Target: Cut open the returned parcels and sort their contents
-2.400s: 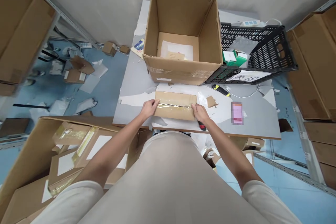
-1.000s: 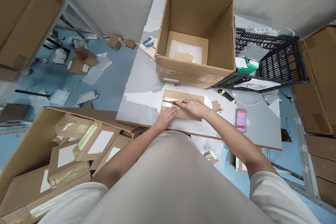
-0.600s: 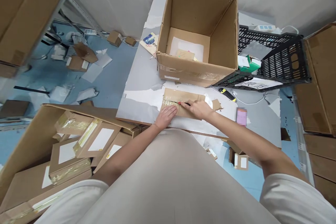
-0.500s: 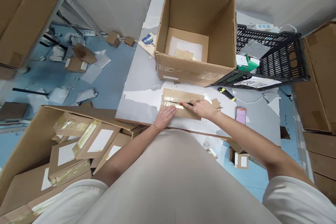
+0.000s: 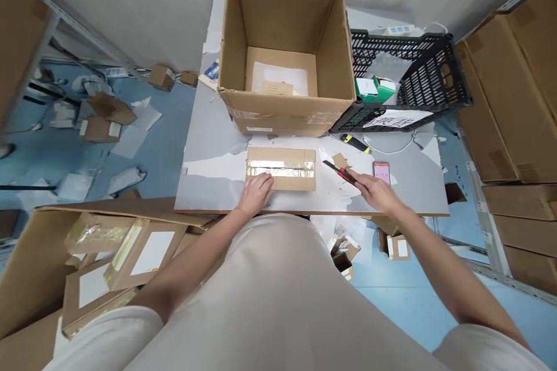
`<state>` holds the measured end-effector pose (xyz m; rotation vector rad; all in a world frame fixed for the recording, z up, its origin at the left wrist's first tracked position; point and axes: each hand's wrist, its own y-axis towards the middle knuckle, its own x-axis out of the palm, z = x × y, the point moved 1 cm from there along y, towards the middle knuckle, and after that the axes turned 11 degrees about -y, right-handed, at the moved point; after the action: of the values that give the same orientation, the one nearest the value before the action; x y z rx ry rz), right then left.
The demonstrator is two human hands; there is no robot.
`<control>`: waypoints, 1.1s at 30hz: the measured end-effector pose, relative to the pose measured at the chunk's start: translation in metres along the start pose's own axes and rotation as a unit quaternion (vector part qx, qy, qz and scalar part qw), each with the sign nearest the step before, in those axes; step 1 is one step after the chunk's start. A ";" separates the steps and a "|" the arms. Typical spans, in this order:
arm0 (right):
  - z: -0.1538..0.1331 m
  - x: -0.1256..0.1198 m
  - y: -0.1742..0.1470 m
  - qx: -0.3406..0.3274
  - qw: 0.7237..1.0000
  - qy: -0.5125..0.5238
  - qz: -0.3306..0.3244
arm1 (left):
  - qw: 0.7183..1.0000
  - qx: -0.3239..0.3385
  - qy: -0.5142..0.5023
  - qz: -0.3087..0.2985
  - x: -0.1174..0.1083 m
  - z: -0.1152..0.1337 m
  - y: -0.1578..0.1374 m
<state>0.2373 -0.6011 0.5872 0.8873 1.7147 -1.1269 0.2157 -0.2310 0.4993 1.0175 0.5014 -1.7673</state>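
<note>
A small cardboard box with shiny clear tape along its top lies near the table's front edge. A dark slit line runs along the tape. On the box's near left corner rests my left hand, its fingers laid flat over the edge. My right hand is wrapped round a red and black utility knife, held to the right of the box and apart from it. The knife's blade end points left and away from me. Just behind the knife lies a torn cardboard scrap.
A large open carton stands at the back of the table, beside a black plastic crate. A yellow and black cutter and a phone lie to the right. At lower left, a big carton holds several taped boxes.
My right hand has drawn the knife off the box and out to the right. My left hand has shifted to the box's left corner. The whole view has also moved.
</note>
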 end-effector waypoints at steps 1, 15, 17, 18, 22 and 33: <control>0.002 0.013 -0.004 0.041 0.994 0.104 0.011 | 1.000 -0.005 0.006 -0.010 -0.004 0.003 0.005; -0.040 0.088 0.014 0.123 0.843 0.523 0.026 | 0.985 -0.079 0.096 -0.124 -0.023 0.002 0.067; -0.035 0.084 0.013 0.118 0.858 0.501 0.008 | 0.986 -0.080 0.093 -0.117 -0.021 0.002 0.066; -0.031 0.081 0.013 0.111 0.867 0.486 -0.003 | 0.986 -0.080 0.091 -0.113 -0.021 0.001 0.065; -0.020 0.067 0.011 0.083 0.894 0.437 -0.055 | 0.988 -0.084 0.088 -0.100 -0.018 0.000 0.063; -0.022 0.069 -0.001 0.085 0.892 0.436 -0.083 | 0.987 -0.080 0.078 -0.112 -0.019 0.000 0.064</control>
<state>0.2054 -0.5746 0.5280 1.5374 2.4704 -1.0637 0.2759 -0.2475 0.5224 1.0229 0.8715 -1.8167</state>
